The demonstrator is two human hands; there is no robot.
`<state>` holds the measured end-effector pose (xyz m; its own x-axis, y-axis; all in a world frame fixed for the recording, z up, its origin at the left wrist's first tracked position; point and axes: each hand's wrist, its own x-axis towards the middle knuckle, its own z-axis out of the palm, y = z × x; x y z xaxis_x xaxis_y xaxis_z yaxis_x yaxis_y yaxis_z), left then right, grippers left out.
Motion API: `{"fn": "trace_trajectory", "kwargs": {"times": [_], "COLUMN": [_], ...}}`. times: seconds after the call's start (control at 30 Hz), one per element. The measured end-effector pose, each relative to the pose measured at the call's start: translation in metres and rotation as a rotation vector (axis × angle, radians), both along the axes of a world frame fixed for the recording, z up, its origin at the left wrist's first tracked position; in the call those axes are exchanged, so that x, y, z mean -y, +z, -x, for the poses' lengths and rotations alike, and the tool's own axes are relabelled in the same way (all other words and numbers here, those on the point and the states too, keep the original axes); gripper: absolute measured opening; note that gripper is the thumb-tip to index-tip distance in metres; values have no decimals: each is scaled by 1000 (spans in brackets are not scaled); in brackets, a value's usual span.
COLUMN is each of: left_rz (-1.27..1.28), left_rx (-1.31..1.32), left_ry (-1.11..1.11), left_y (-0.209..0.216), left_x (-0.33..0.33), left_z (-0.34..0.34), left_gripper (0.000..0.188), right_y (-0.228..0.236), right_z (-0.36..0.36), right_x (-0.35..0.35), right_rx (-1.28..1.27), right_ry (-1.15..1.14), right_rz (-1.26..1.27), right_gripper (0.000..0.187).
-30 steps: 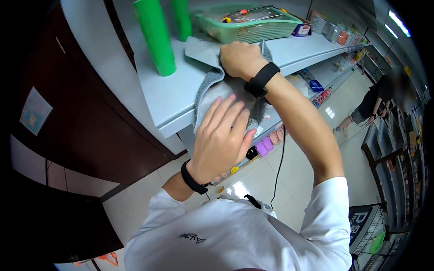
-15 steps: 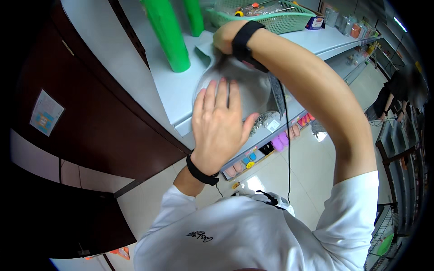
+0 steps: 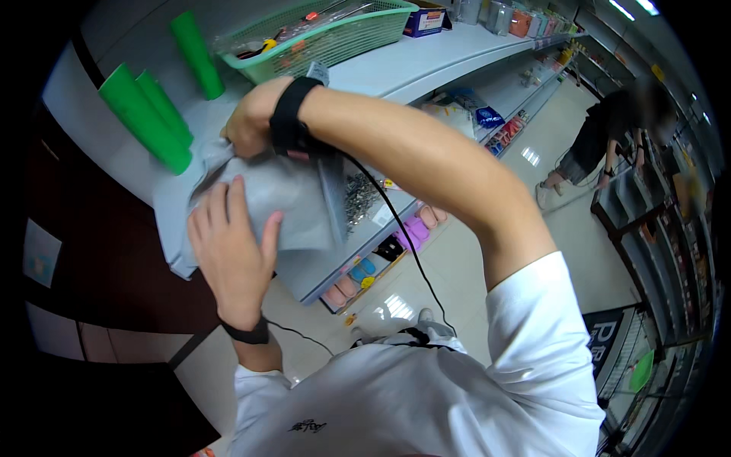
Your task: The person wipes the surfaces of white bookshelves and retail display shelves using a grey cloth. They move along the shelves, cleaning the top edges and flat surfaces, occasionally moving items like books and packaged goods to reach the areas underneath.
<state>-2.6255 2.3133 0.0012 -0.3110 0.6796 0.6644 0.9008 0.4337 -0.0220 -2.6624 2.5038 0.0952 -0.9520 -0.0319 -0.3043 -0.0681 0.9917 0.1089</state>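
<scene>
A grey, pouch-like plastic bag (image 3: 297, 199) lies on the white shelf, its left side crumpled and hanging past the shelf's edge. My left hand (image 3: 234, 255) rests on its near left part, fingers stretched and thumb apart. Beyond it, my right hand (image 3: 257, 116) is bent over the bag's far side, its fingers closed on the creased edge; the fingertips are partly hidden. Right of the bag lies a heap of small silvery metal pieces (image 3: 361, 199) with a white label. Black bands circle both wrists.
Three green cylinders (image 3: 145, 118) stand behind the bag, near a green plastic basket (image 3: 335, 49) of tools and packets. A purple box (image 3: 426, 20) sits farther right. Coloured slippers (image 3: 415, 231) fill the lower shelf. A black cable (image 3: 396, 217) hangs from my right wrist. Another person (image 3: 609, 129) is at the right.
My right hand has moved left along with the bag, whose left side now sticks out past the shelf edge. My left hand still lies flat on it. The view has shifted and turned.
</scene>
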Motion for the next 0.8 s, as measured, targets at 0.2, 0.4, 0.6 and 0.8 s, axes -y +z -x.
{"fn": "trace_trajectory", "kwargs": {"times": [0.2, 0.4, 0.6, 0.8], "left_rz": [-67, -32, 6, -12], "left_rx": [25, -75, -145, -257], "left_ry": [58, -72, -139, -241], "left_y": [-10, -19, 0, 2], "left_x": [-51, -167, -280, -385], "left_z": [-44, -93, -126, -136], "left_gripper": [41, 49, 50, 54], "right_y": [-35, -90, -96, -96], "right_z": [-119, -183, -231, -262], "right_x": [-46, -175, -305, -407], "right_rx": [-447, -948, -1151, -1137], "right_ry": [-80, -123, -150, -421], "right_rz": [167, 66, 96, 130], "right_gripper": [46, 37, 42, 50]}}
